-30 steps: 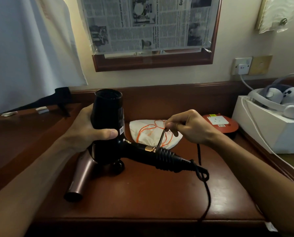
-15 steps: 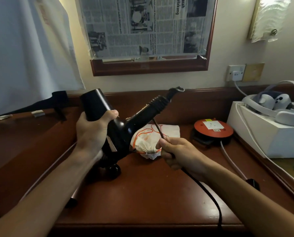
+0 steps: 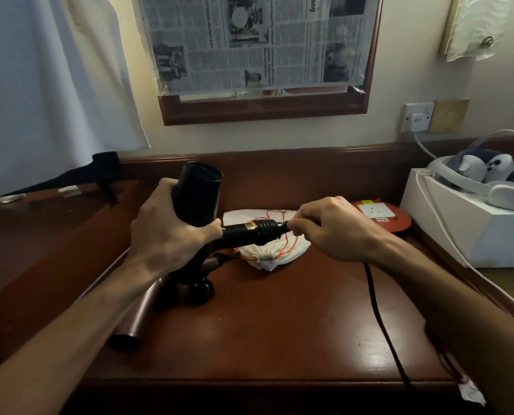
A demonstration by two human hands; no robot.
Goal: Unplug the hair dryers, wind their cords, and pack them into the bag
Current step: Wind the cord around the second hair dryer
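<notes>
black hair dryer (image 3: 197,196) gripped in left hand (image 3: 166,235); right hand (image 3: 330,229) pinches its cord (image 3: 378,313).

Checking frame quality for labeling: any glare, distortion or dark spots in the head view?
Head view: dim, warm light; soft sheen on the desk top; wide-angle bending at the wooden frame; black hair dryer shows little detail; front desk edge falls into shadow.

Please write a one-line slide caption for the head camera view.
Left hand grips black hair dryer; right hand pinches its cord over the white bag.
</notes>
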